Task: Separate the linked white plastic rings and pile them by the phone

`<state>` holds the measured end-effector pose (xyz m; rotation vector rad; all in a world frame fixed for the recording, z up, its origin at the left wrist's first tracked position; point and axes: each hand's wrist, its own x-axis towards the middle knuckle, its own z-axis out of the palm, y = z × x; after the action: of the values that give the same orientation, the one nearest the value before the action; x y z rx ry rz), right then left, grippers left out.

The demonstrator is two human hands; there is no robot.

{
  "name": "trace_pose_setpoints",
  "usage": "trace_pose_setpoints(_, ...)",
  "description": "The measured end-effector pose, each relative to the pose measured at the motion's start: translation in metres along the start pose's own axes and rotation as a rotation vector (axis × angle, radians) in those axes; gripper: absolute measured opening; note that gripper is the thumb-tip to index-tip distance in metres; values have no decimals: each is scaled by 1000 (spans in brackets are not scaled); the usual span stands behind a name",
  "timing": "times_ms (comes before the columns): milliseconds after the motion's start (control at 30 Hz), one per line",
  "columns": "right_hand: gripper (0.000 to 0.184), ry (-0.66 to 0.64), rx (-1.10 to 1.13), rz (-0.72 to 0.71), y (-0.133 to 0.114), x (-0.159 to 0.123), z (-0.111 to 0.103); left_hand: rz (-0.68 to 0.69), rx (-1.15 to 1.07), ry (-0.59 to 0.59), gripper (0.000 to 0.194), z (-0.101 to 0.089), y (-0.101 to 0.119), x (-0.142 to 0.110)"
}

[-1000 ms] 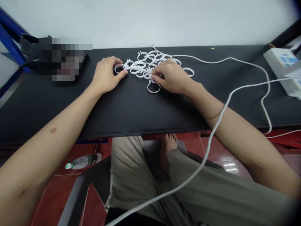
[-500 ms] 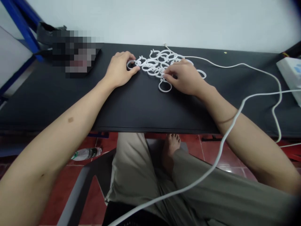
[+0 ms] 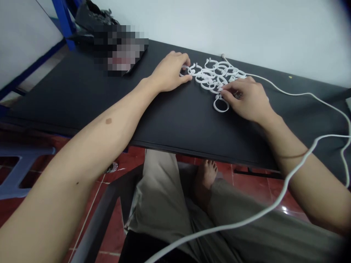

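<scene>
Several white plastic rings (image 3: 208,75), with small knobs where they open, lie in an overlapping heap on the black tabletop (image 3: 181,117). At the heap's left end, my left hand (image 3: 174,71) has its thumb and fingers curved round one ring (image 3: 184,71). My right hand (image 3: 246,96) is at the front right of the heap, thumb and index finger pinched on a white ring, most of which the fingers hide. Just below that pinch, a single ring (image 3: 221,105) sticks out toward me. Part of the heap is hidden behind my right hand.
A white cable (image 3: 290,94) runs from behind the heap to the right. Another, thicker cable (image 3: 246,221) crosses in front of my right forearm. A black bag (image 3: 91,22) and a blurred-out item (image 3: 120,51) sit at the back left. A pale wall stands behind.
The view has turned left, so the table and heap appear farther right. Both hands keep about the same places on the rings. A blue stool has come into view at the left.
</scene>
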<state>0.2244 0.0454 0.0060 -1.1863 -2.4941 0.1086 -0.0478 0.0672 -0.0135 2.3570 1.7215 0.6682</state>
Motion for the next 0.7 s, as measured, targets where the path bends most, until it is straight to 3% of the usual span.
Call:
trace_pose_setpoints(200,18,13,-1,0,-2,0,1,74,44,5,37,1,-3,3)
trace_pose_setpoints(467,17,19,-25,-19,4,0,2,66,37,44,32,3,-4,4)
trace_pose_setpoints(700,19,59,-21,-56,9,-1,2,-71,58,39,37,4,-4,2)
